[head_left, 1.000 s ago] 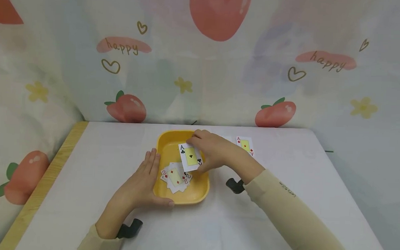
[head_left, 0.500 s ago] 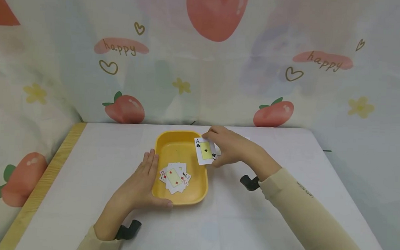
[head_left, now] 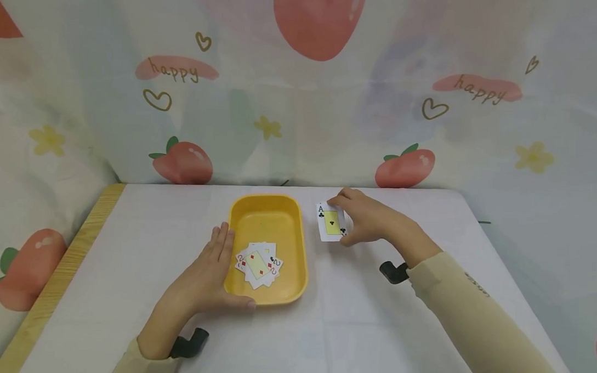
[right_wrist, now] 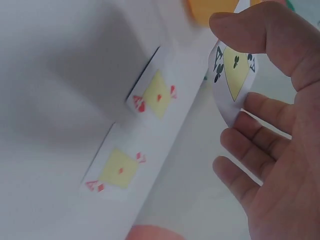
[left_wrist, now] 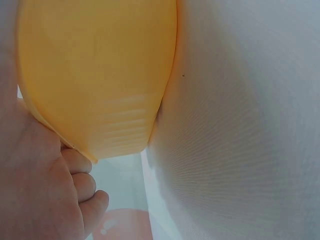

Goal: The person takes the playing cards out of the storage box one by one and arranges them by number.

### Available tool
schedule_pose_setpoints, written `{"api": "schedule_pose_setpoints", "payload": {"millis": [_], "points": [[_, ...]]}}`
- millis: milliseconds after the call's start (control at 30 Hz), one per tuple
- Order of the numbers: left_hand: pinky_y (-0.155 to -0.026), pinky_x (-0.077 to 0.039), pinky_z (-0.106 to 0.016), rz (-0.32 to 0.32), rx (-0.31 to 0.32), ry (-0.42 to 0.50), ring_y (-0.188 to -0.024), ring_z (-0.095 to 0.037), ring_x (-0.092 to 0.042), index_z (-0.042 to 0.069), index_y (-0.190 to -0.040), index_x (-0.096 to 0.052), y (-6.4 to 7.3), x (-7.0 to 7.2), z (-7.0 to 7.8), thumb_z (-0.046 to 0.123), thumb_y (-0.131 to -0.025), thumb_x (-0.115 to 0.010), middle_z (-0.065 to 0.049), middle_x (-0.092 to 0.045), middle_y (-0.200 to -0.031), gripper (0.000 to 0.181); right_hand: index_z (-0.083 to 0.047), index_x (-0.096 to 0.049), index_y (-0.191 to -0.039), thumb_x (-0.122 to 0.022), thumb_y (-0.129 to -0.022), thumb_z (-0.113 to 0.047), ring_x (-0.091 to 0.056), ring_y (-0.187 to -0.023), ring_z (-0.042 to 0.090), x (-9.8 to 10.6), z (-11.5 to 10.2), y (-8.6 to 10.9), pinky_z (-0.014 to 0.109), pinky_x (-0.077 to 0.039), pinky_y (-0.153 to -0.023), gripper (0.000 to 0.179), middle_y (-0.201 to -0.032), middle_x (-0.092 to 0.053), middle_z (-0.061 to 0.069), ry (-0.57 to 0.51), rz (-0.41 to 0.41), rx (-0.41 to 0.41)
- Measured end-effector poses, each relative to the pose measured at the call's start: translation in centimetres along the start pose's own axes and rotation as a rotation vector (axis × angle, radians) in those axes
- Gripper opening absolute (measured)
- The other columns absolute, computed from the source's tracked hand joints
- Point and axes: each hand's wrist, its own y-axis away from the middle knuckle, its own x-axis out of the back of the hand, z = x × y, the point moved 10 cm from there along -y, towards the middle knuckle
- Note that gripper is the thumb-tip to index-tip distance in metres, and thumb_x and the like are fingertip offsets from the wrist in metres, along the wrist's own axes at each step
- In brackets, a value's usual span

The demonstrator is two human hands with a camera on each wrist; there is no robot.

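One ace of clubs is showing its face just right of the frame's centre, and the right hand is pinching it by its right side; the right wrist view is showing it bowing between thumb and fingers. Two red aces are lying near the table's edge in that view: an ace of diamonds toward the lower left and another ace, its suit blurring, above it. A yellow tray is standing just left of the clubs ace, holding an overlapping pile of cards in its lower left part. A white cloth is covering the table, wood is showing along the left edge, and a backdrop printed with fruit, hearts and "happy" is filling the upper frame. The left hand, left of centre, is bracing the tray, straight fingers lying along its left side and thumb spreading to the lower rim. The clubs ace is sitting well apart from that hand, the tray coming between.
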Motion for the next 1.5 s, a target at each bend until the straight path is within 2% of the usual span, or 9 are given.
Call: {"api": "schedule_pose_setpoints", "payload": {"millis": [200, 400, 567, 933, 1200, 1500], "points": [[-0.122, -0.019, -0.052, 0.004, -0.005, 0.000, -0.154, -0.037, 0.003, -0.002, -0.158, -0.003, 0.0, 0.2, 0.0, 0.081, -0.059, -0.076, -0.019, 0.006, -0.167, 0.149, -0.012, -0.050, -0.145, -0.085, -0.071, -0.025, -0.049, -0.117, 0.023, -0.5, 2.6, 0.4, 0.044, -0.050, -0.099, 0.083, -0.139, -0.046, 0.005, -0.004, -0.009, -0.068], [-0.122, -0.018, -0.052, 0.002, -0.003, -0.002, -0.154, -0.036, 0.003, -0.003, -0.158, -0.002, 0.0, 0.2, 0.0, 0.080, -0.059, -0.077, -0.019, 0.007, -0.167, 0.149, -0.007, -0.052, -0.142, -0.084, -0.070, -0.024, -0.050, -0.112, 0.024, -0.4, 4.9, 1.0, 0.043, -0.051, -0.095, 0.080, -0.135, -0.050, 0.009, 0.019, 0.013, -0.080], [-0.122, -0.018, -0.052, 0.004, -0.007, 0.001, -0.154, -0.036, 0.003, -0.003, -0.158, -0.003, 0.0, 0.1, -0.1, 0.079, -0.059, -0.077, -0.018, 0.007, -0.167, 0.149, -0.004, -0.052, -0.142, -0.085, -0.072, -0.023, -0.049, -0.115, 0.027, -0.4, 7.3, 1.6, 0.048, -0.049, -0.099, 0.080, -0.133, -0.050, 0.012, 0.017, 0.011, -0.116], [-0.122, -0.019, -0.052, -0.002, -0.007, -0.011, -0.154, -0.036, 0.004, -0.002, -0.158, -0.002, -0.1, 0.0, -0.2, 0.088, -0.057, -0.070, -0.018, 0.008, -0.167, 0.151, 0.001, -0.051, -0.141, -0.085, -0.072, -0.021, -0.048, -0.114, 0.031, -1.1, 11.5, 2.4, 0.052, -0.048, -0.100, 0.080, -0.131, -0.049, 0.017, 0.004, -0.001, -0.165], [-0.122, -0.018, -0.051, 0.009, -0.016, -0.007, -0.154, -0.037, 0.002, -0.003, -0.158, -0.002, 0.1, 0.1, -0.1, 0.082, -0.059, -0.075, -0.020, 0.007, -0.166, 0.150, 0.002, -0.049, -0.141, -0.088, -0.072, -0.026, -0.047, -0.116, 0.035, -1.9, 14.9, 2.5, 0.058, -0.046, -0.102, 0.084, -0.133, -0.047, 0.022, 0.058, -0.018, -0.219], [-0.122, -0.018, -0.051, 0.011, -0.012, -0.005, -0.154, -0.036, 0.002, -0.003, -0.158, -0.002, 0.0, 0.0, -0.3, 0.086, -0.056, -0.073, -0.019, 0.006, -0.167, 0.152, 0.002, -0.046, -0.144, -0.086, -0.074, -0.025, -0.044, -0.120, 0.041, -2.3, 16.8, 2.7, 0.065, -0.042, -0.103, 0.085, -0.139, -0.040, 0.025, 0.021, -0.034, -0.278]]}}
